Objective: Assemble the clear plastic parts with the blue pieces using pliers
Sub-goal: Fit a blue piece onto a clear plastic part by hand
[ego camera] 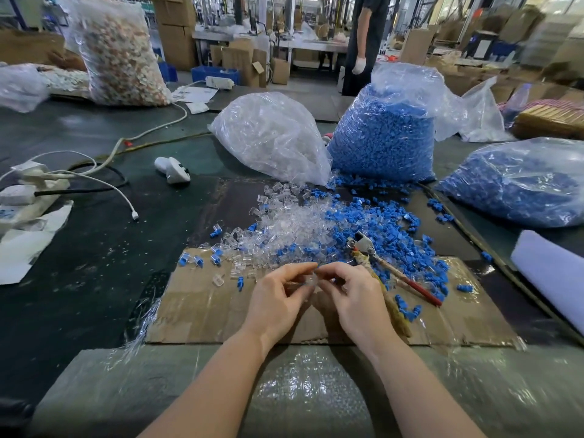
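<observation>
My left hand [278,295] and my right hand [354,295] meet over the cardboard sheet [202,311], and together they pinch a small clear plastic part [311,281] between their fingertips. A heap of loose clear parts [284,226] and a heap of blue pieces [388,235] lie just beyond the hands. The pliers [379,263], with wrapped handles and one red tip, lie on the blue heap just right of my right hand, touched by neither hand. A few assembled clear-and-blue pieces [196,260] rest at the cardboard's far left corner.
A bag of clear parts [271,137] and two bags of blue pieces [385,137] [518,181] stand behind the heaps. At the left lie a power strip with cables [34,181] and a white device [172,169]. A white foam roll [550,273] sits at the right. A person [363,42] stands beyond the table.
</observation>
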A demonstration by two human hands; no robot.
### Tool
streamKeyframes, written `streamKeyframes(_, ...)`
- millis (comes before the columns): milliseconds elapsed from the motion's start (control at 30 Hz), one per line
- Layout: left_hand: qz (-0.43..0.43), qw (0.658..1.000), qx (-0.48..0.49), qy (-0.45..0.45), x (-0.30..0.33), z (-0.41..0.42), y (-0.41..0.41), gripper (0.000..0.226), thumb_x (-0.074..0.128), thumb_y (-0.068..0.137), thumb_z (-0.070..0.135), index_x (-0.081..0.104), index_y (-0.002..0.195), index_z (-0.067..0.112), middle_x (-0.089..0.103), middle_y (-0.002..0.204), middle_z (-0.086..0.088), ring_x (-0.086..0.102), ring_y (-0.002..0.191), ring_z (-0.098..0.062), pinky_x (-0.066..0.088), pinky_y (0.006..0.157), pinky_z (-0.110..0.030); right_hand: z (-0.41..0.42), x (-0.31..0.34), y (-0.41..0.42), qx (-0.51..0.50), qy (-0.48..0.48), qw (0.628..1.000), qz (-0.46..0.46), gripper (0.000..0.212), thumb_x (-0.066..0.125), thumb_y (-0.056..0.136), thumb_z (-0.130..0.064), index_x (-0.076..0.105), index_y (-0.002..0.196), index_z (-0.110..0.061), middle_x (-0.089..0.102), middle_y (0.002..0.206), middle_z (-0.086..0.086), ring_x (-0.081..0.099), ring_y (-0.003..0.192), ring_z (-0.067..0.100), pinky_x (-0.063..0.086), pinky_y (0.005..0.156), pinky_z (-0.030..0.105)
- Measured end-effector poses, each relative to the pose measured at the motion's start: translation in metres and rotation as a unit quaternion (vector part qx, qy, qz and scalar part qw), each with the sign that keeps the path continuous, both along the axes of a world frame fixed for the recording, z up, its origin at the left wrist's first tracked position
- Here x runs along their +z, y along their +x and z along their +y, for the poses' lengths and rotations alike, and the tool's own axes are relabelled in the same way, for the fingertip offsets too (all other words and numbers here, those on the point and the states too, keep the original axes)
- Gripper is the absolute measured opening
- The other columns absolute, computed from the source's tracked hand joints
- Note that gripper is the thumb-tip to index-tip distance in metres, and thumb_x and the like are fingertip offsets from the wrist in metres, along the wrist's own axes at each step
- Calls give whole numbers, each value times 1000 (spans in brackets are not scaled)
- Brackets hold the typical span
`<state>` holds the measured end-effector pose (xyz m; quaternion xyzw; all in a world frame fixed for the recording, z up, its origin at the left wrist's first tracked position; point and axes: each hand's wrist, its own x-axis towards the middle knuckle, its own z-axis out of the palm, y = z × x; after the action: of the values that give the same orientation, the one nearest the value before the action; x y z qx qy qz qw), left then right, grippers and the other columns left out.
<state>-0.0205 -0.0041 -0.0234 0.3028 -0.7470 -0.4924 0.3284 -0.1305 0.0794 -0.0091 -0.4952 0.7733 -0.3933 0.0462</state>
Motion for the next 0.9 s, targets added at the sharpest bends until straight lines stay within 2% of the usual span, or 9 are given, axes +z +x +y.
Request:
streamKeyframes(67,30,998,-12,57,3,0,2,28,66,82,3,68,108,16,70,96,1,66,88,-12,55,79,-25,-3,1,1,11,-5,997,-77,11,65,86,-16,68,95,-23,65,89,-10,59,92,13,47,87,40)
streamKeyframes(167,63,992,-7,105,5,-1,4,17,66,82,1,69,94,12,70,88,-4,67,83,-15,55,72,-22,-8,-1,5,4,-4,994,-111,12,62,88,-13,64,96,-21,66,94,-1,59,95,17,49,87,40)
streamKeyframes(233,65,993,8,97,5,-1,4,14,67,81,1,68,88,13,70,83,-3,67,79,-13,54,70,-18,-9,-3,8,-10,8,998,-69,13,61,89,-15,63,96,-26,64,94,-5,56,97,17,46,89,39)
streamKeyframes(333,90,989,51,108,3,0,3,18,66,81,0,64,81,18,68,78,0,65,74,-12,55,67,-22,-10,-4,11,-28,34,997,66,13,58,90,-20,65,100,-26,61,98,-9,50,100,14,34,91,33)
streamKeyframes(467,101,986,95,93,-2,-2,1,26,63,84,-2,60,80,24,65,79,3,64,69,-5,49,59,-11,-13,-10,17,-36,133,969,207,22,43,97,-30,62,107,-32,53,107,-10,44,105,14,21,89,32)
streamKeyframes(633,83,989,101,69,-7,-5,-2,29,61,84,-5,59,80,24,64,85,-8,64,71,-15,51,64,-13,-15,-12,22,-55,132,959,245,17,48,93,-19,64,95,-24,56,99,-4,49,100,20,27,87,36)
streamKeyframes(700,61,993,93,38,-8,-6,-2,33,63,83,-3,60,79,29,64,86,-5,63,73,-11,50,68,-13,-14,-13,22,-78,116,957,255,9,58,86,-12,64,85,-18,59,90,0,54,92,24,35,83,39)
streamKeyframes(800,18,997,75,-20,-11,-8,-1,34,66,82,1,61,81,35,61,87,8,59,76,3,45,72,-6,-9,-16,19,-113,89,958,248,10,67,81,-10,62,80,-18,60,80,-1,57,82,24,39,78,40)
streamKeyframes(900,7,998,61,-22,-13,-7,-2,35,67,80,-1,61,88,32,62,84,7,59,75,-1,47,74,-9,-3,-22,15,-123,60,962,235,13,69,79,-7,64,82,-18,61,80,-2,58,80,24,34,78,39)
